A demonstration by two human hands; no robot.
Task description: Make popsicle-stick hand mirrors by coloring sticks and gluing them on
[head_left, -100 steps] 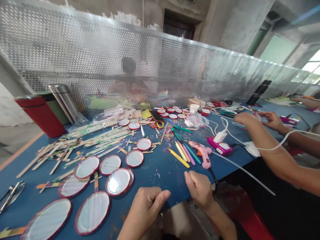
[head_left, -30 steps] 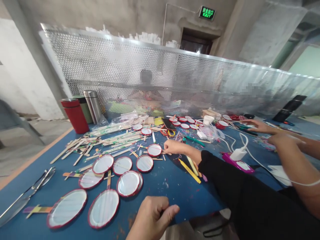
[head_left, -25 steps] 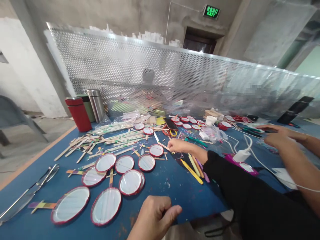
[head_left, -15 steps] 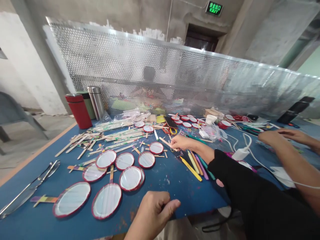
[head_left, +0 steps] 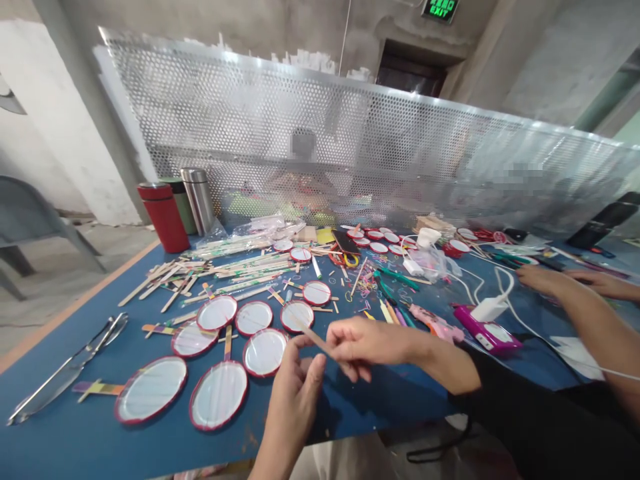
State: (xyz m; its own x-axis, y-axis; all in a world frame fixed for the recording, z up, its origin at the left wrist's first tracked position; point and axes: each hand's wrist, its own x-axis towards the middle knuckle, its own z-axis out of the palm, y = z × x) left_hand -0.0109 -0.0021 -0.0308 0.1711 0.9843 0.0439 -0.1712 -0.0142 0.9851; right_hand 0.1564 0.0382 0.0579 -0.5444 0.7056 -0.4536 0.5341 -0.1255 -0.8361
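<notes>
Pinched in my right hand (head_left: 367, 347) is a wooden craft stick (head_left: 316, 339), slanting up to the left above the table's front part. My left hand (head_left: 300, 383) is just left of it, thumb apart from the curved fingers, beside the stick; whether the fingertips touch it I cannot tell. Round white discs with red rims lie left of my hands, among them a disc (head_left: 265, 352) close to my left fingers and another disc (head_left: 219, 395) with a coloured stick handle. Behind my right hand, markers (head_left: 387, 312) are partly covered.
Loose craft sticks (head_left: 165, 283) pile up at the left rear. Glasses (head_left: 70, 367) lie at the left edge, near a red flask (head_left: 163, 217). A purple device (head_left: 487, 330) with white cables is on the right, where another person's hands (head_left: 550, 283) work.
My right hand has come back from the rear of the table to my left hand, bringing a craft stick. The left hand's fingers have turned up and spread. The view has shifted slightly.
</notes>
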